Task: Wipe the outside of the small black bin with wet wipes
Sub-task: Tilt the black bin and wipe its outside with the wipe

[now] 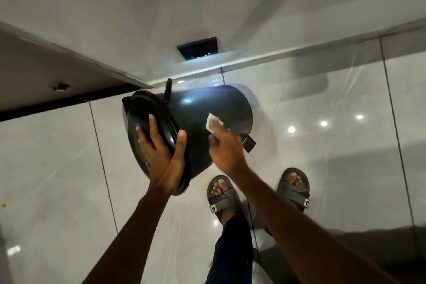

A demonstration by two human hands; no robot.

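Note:
The small black bin (pixel 207 108) is held up on its side above the floor, lid (pixel 147 122) facing left and base pointing right. My left hand (pixel 161 157) grips the lid's rim, fingers flat on the lid and thumb on the bin's side. My right hand (pixel 224 147) presses a white wet wipe (pixel 212 122) against the bin's dark side wall, near the base. The black foot pedal (pixel 250 143) sticks out just right of that hand. A thin black handle (pixel 167 91) stands up behind the lid.
Glossy pale floor tiles (pixel 322 145) reflect ceiling lights. My two feet in dark sandals (pixel 222 193) stand right below the bin. A white wall with a dark socket plate (pixel 197 47) is behind. A door with a metal stopper (pixel 59 87) is at the left.

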